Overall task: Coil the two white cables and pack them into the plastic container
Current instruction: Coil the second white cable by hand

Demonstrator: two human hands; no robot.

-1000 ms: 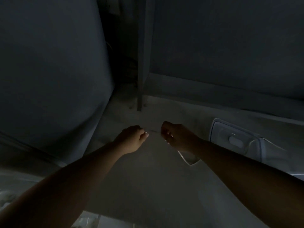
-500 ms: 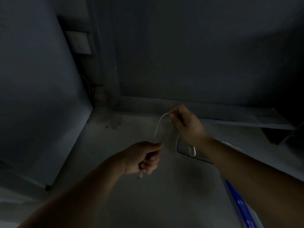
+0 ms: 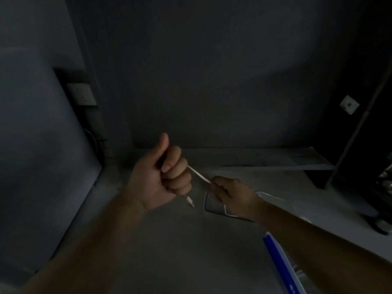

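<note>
Your left hand [image 3: 161,177] fisted the white cable [image 3: 199,176], plug end [image 3: 190,201] dangling; your right hand [image 3: 230,193] pinched it above the plastic container [image 3: 209,205]. No legible writing.

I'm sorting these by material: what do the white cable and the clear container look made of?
White cable: likely a smooth matte plastic or rubbery jacket, thin and pulled straight between the left hand and right hand.
Container: probably clear plastic; the surface shows through it, with a darker rounded rim. The dim light leaves the finish uncertain.
</note>
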